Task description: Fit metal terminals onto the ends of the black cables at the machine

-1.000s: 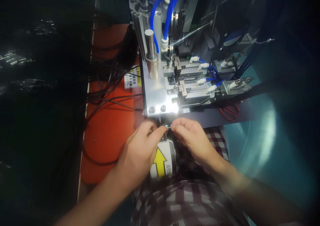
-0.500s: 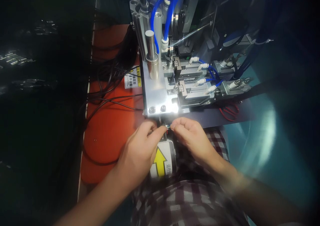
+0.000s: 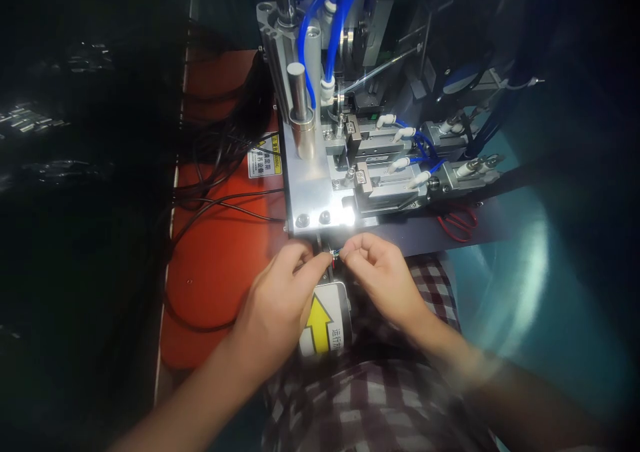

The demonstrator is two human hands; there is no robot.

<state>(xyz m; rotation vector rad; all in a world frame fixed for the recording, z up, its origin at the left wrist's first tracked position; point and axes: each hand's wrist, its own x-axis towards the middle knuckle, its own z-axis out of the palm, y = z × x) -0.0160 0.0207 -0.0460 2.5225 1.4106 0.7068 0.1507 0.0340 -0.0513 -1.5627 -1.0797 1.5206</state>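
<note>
My left hand [image 3: 280,299] and my right hand [image 3: 383,275] meet just below the front edge of a metal machine plate [image 3: 313,199]. Both pinch a tiny part with thin red and blue wires [image 3: 335,255] between thumb and fingertips. The part is too small to name. Under my left hand sits a dark cylinder with a white label and yellow arrow [image 3: 325,322].
The machine carries a steel post [image 3: 299,109], blue air hoses [image 3: 325,25] and pneumatic cylinders [image 3: 450,172]. Black cables [image 3: 220,172] cross an orange mat [image 3: 220,265] at the left. Red-handled scissors [image 3: 457,222] lie at the right. Checked fabric [image 3: 370,399] fills the foreground.
Both hands stay pinched on the small wired part; the view has shifted slightly, and the hands sit a touch higher and to the left.
</note>
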